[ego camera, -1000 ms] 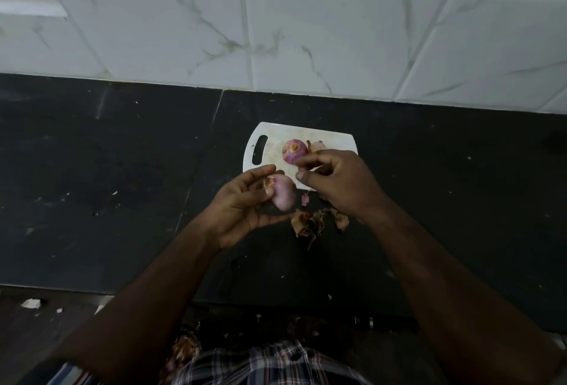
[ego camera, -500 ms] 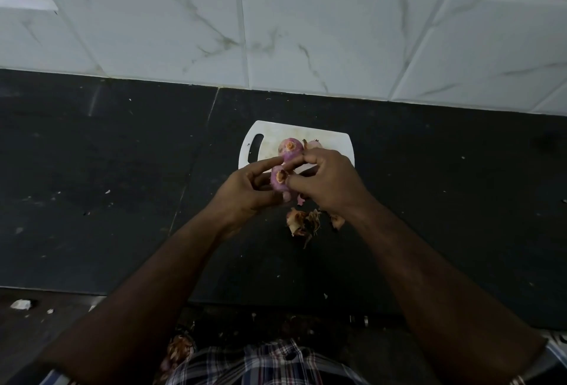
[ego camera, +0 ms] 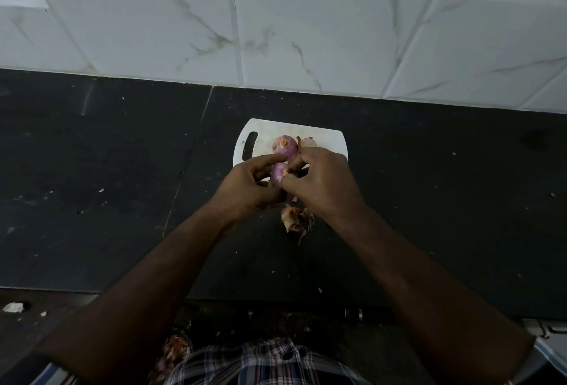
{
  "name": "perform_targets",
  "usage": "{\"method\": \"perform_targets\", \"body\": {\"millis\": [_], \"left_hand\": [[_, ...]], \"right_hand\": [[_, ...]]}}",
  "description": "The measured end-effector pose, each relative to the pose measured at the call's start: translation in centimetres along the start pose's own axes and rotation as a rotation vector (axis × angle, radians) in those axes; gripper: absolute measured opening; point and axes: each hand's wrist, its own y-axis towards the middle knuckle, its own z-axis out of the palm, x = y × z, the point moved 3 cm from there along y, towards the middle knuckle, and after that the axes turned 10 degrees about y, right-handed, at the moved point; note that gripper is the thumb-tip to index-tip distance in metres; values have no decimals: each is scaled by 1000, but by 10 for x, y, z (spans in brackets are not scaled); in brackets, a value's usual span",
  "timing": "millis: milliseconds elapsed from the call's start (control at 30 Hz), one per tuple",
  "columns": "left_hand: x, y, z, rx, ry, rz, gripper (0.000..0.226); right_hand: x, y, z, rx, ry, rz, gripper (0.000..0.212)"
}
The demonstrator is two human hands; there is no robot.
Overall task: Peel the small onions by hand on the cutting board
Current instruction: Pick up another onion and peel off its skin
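A small white cutting board (ego camera: 325, 138) with a handle slot lies on the black counter near the wall. On it sit a peeled purple onion (ego camera: 284, 146) and a paler onion (ego camera: 308, 142) partly hidden behind my right hand. My left hand (ego camera: 248, 189) holds a third small purple onion (ego camera: 278, 173) just above the board's near edge. My right hand (ego camera: 322, 183) pinches at that onion's top end with thumb and fingertip. Most of the held onion is covered by both hands.
A heap of dry brown onion skins (ego camera: 296, 218) lies on the black counter (ego camera: 107, 185) just in front of the board. A white marble-tiled wall (ego camera: 276, 22) rises behind. More skins (ego camera: 173, 351) lie near the counter's front edge by my checked shirt.
My hands came together over the board's near edge. The held onion turned in my left hand, and my right hand moved from beside it onto its top end.
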Motion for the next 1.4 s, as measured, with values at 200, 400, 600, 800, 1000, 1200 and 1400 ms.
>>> {"method": "perform_targets", "body": {"millis": [200,400,600,800,1000,1200,1400], "left_hand": [[-1,-3,7,-19,-4,-4,60],[-2,-4,8,-30,1,-3,54],[-6,-5,6,-21,-21,-24,60],[-13,-2,3,-3,-69,-34,61],[-11,-1,4,-21,-28,-24,65],[-12,0,6,-40,-12,-4,65],[-6,0,3,15,-114,-36,58]], "right_hand": [[6,-4,0,-1,-86,-3,14],[7,-6,1,8,-118,-11,18],[-13,-2,-2,3,10,32,27],[-23,2,-16,74,426,161,22],[-17,1,-18,50,183,44,13],[-10,2,-16,14,110,11,5],[-9,3,-14,54,89,-7,10]]}}
